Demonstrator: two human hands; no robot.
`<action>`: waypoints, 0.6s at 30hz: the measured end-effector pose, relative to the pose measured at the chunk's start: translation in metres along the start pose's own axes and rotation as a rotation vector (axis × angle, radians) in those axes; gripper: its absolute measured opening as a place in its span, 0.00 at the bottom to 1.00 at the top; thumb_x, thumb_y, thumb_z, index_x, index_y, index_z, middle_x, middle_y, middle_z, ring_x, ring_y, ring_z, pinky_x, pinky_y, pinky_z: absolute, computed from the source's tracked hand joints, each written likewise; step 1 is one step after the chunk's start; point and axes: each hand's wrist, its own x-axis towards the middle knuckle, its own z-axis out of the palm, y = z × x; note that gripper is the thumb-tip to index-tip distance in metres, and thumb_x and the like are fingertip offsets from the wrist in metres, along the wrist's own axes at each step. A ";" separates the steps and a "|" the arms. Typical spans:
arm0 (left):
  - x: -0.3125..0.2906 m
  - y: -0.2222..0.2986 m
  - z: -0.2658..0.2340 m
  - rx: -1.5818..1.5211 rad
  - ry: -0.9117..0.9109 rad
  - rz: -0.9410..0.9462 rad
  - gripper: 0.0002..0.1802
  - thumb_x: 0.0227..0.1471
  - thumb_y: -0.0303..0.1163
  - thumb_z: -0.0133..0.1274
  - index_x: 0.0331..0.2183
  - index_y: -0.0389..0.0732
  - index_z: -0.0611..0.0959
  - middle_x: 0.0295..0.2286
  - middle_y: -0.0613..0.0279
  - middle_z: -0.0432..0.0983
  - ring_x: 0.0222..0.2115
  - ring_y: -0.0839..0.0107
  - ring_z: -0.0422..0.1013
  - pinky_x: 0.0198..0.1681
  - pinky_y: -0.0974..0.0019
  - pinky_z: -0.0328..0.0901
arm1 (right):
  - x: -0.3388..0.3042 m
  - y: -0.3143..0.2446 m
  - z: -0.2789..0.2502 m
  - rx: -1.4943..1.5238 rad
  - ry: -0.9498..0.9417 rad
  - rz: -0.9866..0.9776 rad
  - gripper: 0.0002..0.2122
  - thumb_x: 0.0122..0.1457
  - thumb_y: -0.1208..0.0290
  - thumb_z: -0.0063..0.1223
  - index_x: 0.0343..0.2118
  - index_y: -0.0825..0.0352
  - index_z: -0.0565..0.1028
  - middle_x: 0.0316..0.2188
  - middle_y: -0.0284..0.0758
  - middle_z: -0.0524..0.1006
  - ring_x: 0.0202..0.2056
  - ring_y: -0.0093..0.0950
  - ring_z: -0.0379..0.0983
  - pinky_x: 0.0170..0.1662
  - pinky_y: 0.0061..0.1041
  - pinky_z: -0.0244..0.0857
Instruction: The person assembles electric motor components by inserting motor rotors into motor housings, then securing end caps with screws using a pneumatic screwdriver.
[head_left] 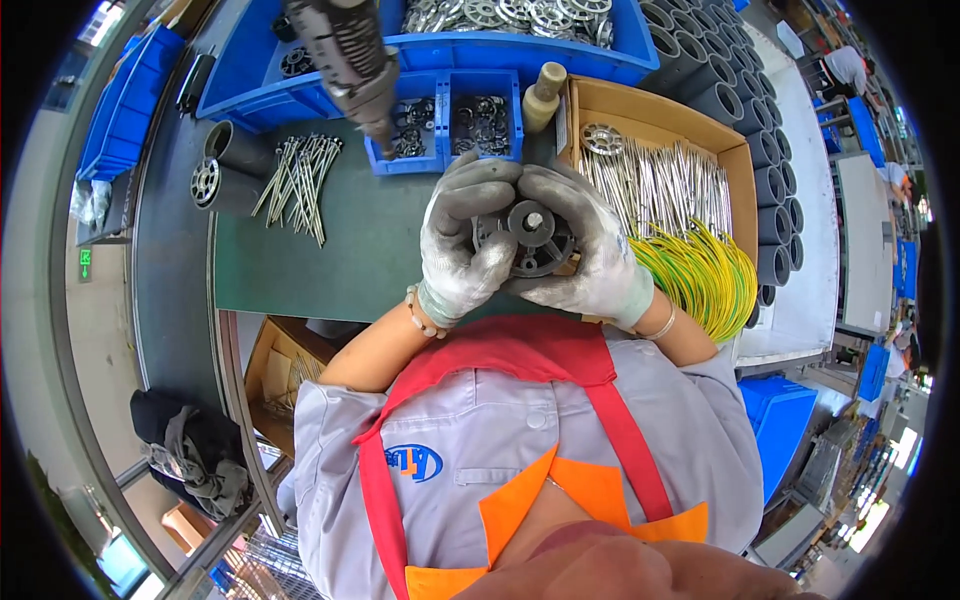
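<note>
A black round plastic end cap (540,262), with a raised hub and a light metal tip at its centre, is held upright between both hands. My left hand (462,235), in a white glove with grey-coated fingers, curls round its left side, thumb near the hub. Gloved the same way, my right hand (592,245) wraps the right side. Whatever lies beneath the cap is hidden by the palms. Just beyond the fingers sit two small blue bins (430,163) of small metal parts. Above them hangs a powered screwdriver (350,65), its bit pointing down.
Long metal rods (300,180) lie left on the green mat (330,275), beside grey tubes (235,185). A cardboard box (745,165) of rods and yellow-green wires (700,280) stands right, near stacked grey tubes (715,90). Behind are a large blue bin (600,60) and a beige bottle (543,98).
</note>
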 end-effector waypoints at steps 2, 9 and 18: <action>-0.005 0.007 0.007 -0.159 0.071 -0.086 0.26 0.53 0.38 0.54 0.51 0.38 0.72 0.54 0.48 0.67 0.56 0.56 0.63 0.63 0.48 0.48 | 0.004 -0.003 -0.007 -0.051 0.004 -0.039 0.38 0.31 0.62 0.73 0.50 0.68 0.70 0.47 0.46 0.73 0.47 0.50 0.70 0.54 0.46 0.63; -0.006 0.016 -0.005 0.005 0.057 -0.069 0.46 0.49 0.57 0.60 0.57 0.34 0.66 0.61 0.44 0.55 0.62 0.54 0.53 0.64 0.50 0.49 | 0.009 -0.011 -0.021 0.747 0.283 0.214 0.41 0.37 0.79 0.70 0.58 0.69 0.61 0.54 0.42 0.70 0.53 0.32 0.69 0.58 0.35 0.65; 0.005 0.027 -0.005 0.386 -0.077 -0.047 0.31 0.37 0.40 0.70 0.44 0.39 0.81 0.51 0.47 0.69 0.55 0.42 0.63 0.57 0.46 0.59 | -0.016 0.005 -0.027 0.434 0.269 0.397 0.41 0.37 0.74 0.74 0.57 0.73 0.62 0.54 0.46 0.69 0.55 0.34 0.68 0.58 0.34 0.63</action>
